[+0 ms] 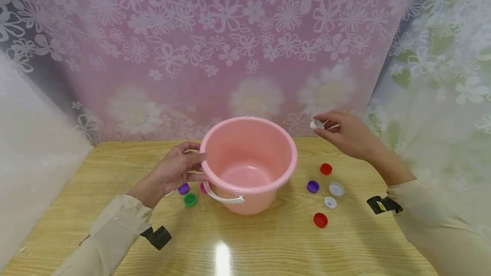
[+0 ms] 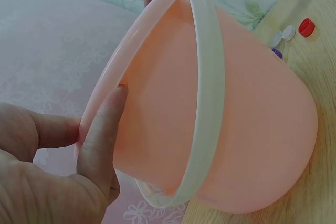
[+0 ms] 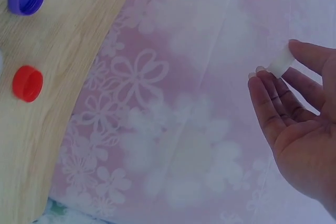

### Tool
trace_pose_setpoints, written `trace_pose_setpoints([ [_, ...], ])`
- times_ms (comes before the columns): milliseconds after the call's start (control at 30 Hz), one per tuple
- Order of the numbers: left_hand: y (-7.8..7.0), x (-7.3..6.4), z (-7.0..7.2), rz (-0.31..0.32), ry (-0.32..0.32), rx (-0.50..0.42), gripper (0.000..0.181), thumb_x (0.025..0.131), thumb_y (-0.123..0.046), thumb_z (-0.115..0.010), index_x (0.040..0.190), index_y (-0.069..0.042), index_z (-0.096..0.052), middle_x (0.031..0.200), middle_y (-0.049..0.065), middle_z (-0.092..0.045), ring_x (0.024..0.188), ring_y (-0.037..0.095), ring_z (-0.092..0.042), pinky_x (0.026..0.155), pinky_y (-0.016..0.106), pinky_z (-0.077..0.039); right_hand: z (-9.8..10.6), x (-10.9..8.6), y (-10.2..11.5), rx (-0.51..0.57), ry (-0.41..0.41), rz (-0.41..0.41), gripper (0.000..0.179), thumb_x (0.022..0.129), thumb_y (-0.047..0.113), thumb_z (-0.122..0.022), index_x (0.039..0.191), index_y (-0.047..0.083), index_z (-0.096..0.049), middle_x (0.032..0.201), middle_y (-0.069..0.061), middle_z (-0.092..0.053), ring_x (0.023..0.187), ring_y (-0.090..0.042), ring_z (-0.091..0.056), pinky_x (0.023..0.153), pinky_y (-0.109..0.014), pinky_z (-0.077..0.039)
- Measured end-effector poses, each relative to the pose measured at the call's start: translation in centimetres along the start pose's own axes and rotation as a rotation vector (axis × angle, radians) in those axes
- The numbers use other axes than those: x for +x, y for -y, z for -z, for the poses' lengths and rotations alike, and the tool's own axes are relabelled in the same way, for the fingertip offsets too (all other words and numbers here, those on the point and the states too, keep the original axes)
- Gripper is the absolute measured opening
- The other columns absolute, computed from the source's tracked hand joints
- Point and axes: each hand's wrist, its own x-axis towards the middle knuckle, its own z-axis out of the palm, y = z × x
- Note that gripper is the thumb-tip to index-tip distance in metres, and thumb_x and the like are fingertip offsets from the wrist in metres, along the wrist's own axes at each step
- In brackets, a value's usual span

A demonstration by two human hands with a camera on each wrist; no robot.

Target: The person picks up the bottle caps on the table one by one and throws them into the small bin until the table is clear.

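Note:
A pink bucket (image 1: pixel 249 201) with a white handle (image 1: pixel 224 198) stands on the wooden table, its inside showing no caps. My left hand (image 1: pixel 177 171) grips the bucket's left rim, fingers and thumb on either side of it, also plain in the left wrist view. Raised to the right of the bucket, my right hand (image 1: pixel 347 135) pinches a white bottle cap (image 1: pixel 316 125) between thumb and fingertips. In the right wrist view that cap (image 3: pixel 281 62) is seen edge-on. Below the right hand lie red, purple and white caps on the table.
Right of the bucket are a red cap (image 1: pixel 326 168), a purple cap (image 1: pixel 313 186), a larger whitish cap (image 1: pixel 336 189), a small white cap (image 1: pixel 330 202) and another red cap (image 1: pixel 320 220). A green cap (image 1: pixel 190 199) and purple cap (image 1: pixel 183 188) lie left. A flowered curtain (image 1: pixel 230 54) hangs behind.

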Motion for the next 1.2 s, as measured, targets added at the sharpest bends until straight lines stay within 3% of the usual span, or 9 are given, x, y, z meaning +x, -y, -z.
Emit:
trace_pose_setpoints([
  [367,0.0,0.1,-0.2,0.006,0.009,0.000,0.046,0.097,-0.002,-0.051,0.135,0.004,-0.026,0.101,0.019,-0.055,0.077,0.020,-0.065,0.070,0.037,-0.058,-1.7,1.9,2.4,0.050,0.034,0.079,0.038,0.095,0.023,-0.063,0.127,0.003,-0.059,0.109,-0.008,-0.057,0.094,-0.020,-0.058,0.084,-0.039,-0.054],
  [533,-0.1,0.1,-0.1,0.010,0.007,0.003,0.047,0.097,-0.002,-0.052,0.135,0.004,-0.025,0.102,0.020,-0.053,0.076,0.020,-0.064,0.070,0.037,-0.058,-2.3,3.0,3.6,0.043,0.120,0.046,0.041,0.095,0.032,-0.061,0.129,0.010,-0.059,0.113,-0.004,-0.056,0.099,-0.019,-0.059,0.086,-0.038,-0.053],
  [667,-0.2,0.0,0.0,0.011,-0.005,0.003,0.046,0.097,-0.003,-0.053,0.134,0.004,-0.027,0.104,0.021,-0.051,0.076,0.019,-0.064,0.069,0.036,-0.058,-3.5,4.0,4.8,0.059,0.190,0.088,0.042,0.094,0.030,-0.063,0.129,0.008,-0.059,0.110,-0.005,-0.057,0.097,-0.020,-0.059,0.084,-0.039,-0.053],
  [867,-0.2,-0.1,0.0,0.001,-0.011,0.005,0.044,0.097,-0.003,-0.052,0.132,0.004,-0.028,0.104,0.021,-0.051,0.076,0.019,-0.064,0.069,0.036,-0.058,-5.0,4.8,6.7,0.033,0.185,0.190,0.037,0.092,0.028,-0.066,0.123,0.009,-0.063,0.099,-0.003,-0.059,0.086,-0.018,-0.057,0.074,-0.036,-0.053],
  [1000,-0.2,-0.1,0.0,-0.002,-0.012,0.005,0.043,0.097,-0.003,-0.052,0.132,0.004,-0.028,0.103,0.020,-0.052,0.075,0.019,-0.064,0.069,0.036,-0.058,-5.8,5.1,7.5,0.074,0.214,0.241,0.034,0.092,0.024,-0.066,0.122,0.008,-0.063,0.100,-0.004,-0.059,0.086,-0.017,-0.058,0.074,-0.034,-0.054],
  [1200,-0.1,-0.1,0.1,0.008,-0.009,0.002,0.044,0.097,-0.003,-0.052,0.132,0.004,-0.028,0.100,0.019,-0.053,0.073,0.018,-0.064,0.068,0.035,-0.058,-7.1,5.2,7.6,0.098,0.211,0.253,0.033,0.092,0.022,-0.066,0.121,0.006,-0.063,0.102,-0.004,-0.057,0.089,-0.018,-0.056,0.076,-0.036,-0.053],
])
